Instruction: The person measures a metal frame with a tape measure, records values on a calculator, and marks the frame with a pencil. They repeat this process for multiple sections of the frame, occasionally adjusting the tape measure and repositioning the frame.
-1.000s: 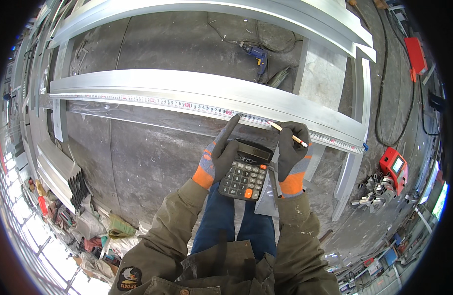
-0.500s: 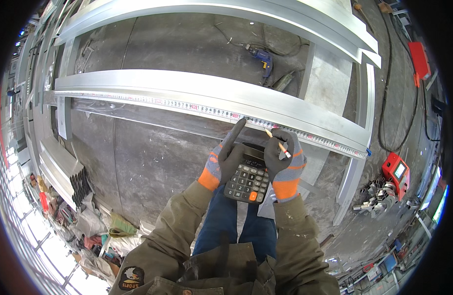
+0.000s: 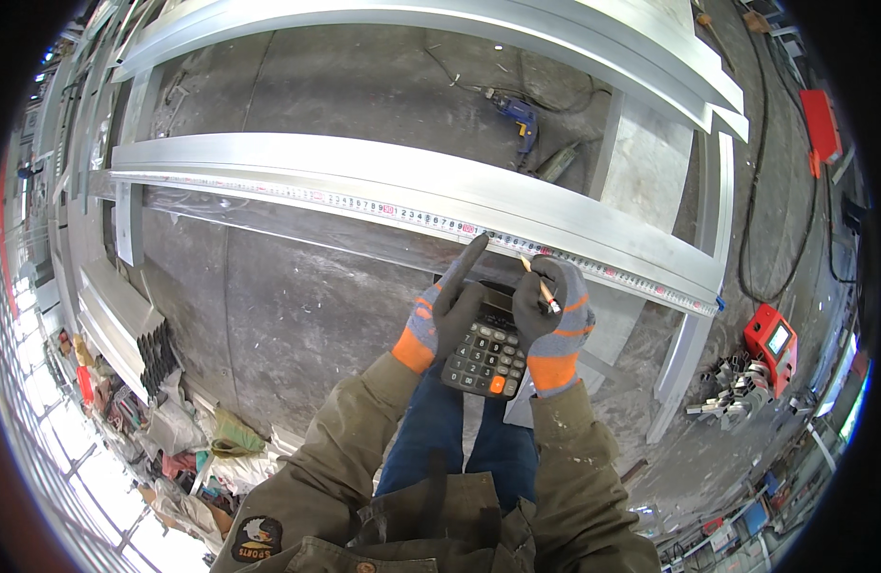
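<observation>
My left hand (image 3: 442,313), in a grey glove with an orange cuff, grips the left side of a black calculator (image 3: 483,361). Its index finger stretches out to the lower edge of a tape measure (image 3: 421,219). Between the fingers of my gloved right hand (image 3: 558,320) is a light wooden pencil (image 3: 547,293), its tip pointing up toward the tape. That hand also lies against the calculator's upper right side, and the calculator's display is partly shaded. The tape runs along the near edge of a long silver metal profile (image 3: 364,170), reaching its right end.
Beyond lies another long metal profile (image 3: 440,17). A blue power drill (image 3: 519,119) with a cable rests on the floor between them. At right are a red device (image 3: 771,342) with a screen and a pile of metal offcuts (image 3: 735,390). Stacked profiles (image 3: 125,320) stand at left.
The view has shifted slightly, so the profile and tape appear a little further right. Both hands keep nearly the same pose, with calculator and pencil still held.
</observation>
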